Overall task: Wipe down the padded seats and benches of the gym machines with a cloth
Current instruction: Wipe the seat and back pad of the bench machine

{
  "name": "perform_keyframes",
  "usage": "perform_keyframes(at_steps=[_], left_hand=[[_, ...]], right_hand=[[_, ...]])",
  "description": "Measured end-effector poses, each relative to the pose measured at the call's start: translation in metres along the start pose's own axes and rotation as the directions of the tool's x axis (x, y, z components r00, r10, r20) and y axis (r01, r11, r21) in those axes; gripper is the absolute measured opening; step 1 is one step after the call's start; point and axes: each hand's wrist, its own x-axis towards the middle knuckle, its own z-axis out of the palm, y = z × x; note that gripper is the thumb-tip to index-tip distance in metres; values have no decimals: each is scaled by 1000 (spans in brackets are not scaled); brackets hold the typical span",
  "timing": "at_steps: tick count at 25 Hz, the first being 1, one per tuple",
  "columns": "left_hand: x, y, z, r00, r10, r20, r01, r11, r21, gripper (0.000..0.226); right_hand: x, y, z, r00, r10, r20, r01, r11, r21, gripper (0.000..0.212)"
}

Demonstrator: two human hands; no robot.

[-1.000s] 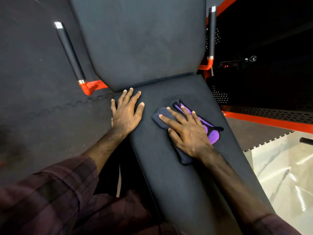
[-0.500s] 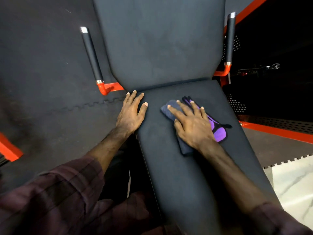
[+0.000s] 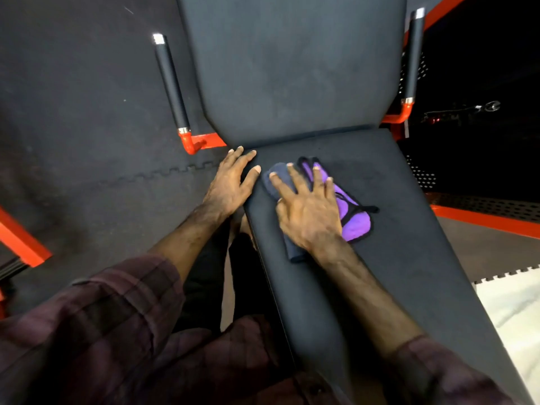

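Observation:
A black padded seat (image 3: 394,258) runs from the lower right up to a black padded backrest (image 3: 292,68). A folded cloth (image 3: 355,220), dark blue with a purple side, lies flat on the seat near the backrest joint. My right hand (image 3: 306,209) presses flat on the cloth with fingers spread and straight. My left hand (image 3: 230,182) rests flat on the seat's left edge, fingers straight, just left of the cloth.
Two black grip handles on red brackets flank the backrest, the left handle (image 3: 171,83) and the right handle (image 3: 413,57). Dark rubber floor mats (image 3: 87,141) lie to the left. A red frame bar (image 3: 482,219) and pale floor (image 3: 511,317) lie to the right.
My right hand has slid the cloth slightly left toward my left hand. My left hand stays on the seat edge. The camera view has shifted, so the seat appears further right.

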Motion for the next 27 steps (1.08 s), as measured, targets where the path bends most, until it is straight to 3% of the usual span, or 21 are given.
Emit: perform_keyframes(at_steps=[2,4,8,9,13,14,18,20,22,24,27], left_hand=[[2,-5,-1,1000,13,13,-13,1000,20,64],[5,-9,-4,1000,19,17,-19,1000,24,67],[19,-15,-16,998,38,41,-35,997,-68,54],[23,-17,-20,998,41,39,-37,996,-86,53],[30,-35,-28,997,21,76,-16,998,-67,57],[33,-42,-27,996,1,86,3,999,-46,60],[41,-42,-31,995,-55,87,57,998,-16,62],[42,-33,-35,994,9,112,3,995,-98,61],[40,-24,-41,992,61,109,-47,991,-127,55],[39,-22,-46,992,83,100,-70,989,-128,43],[39,-20,-47,988,107,112,-93,988,-123,39]], right_hand=[[-30,1,5,980,-200,3,200,980,10,65],[-44,15,2,962,-274,-1,274,961,26,63],[20,-15,0,995,100,-5,-100,995,-9,66],[28,-29,1,995,95,7,-95,995,-14,67],[-12,-15,2,971,-225,82,225,974,10,65],[-14,-5,-1,975,-206,80,206,979,3,64],[64,-26,-2,985,147,89,-145,989,-25,66],[79,-53,4,990,102,94,-99,994,-36,66],[55,-54,7,992,-83,96,87,995,-42,64],[32,-37,4,981,-164,103,169,985,-42,64],[75,-28,4,995,66,77,-63,997,-41,65]])
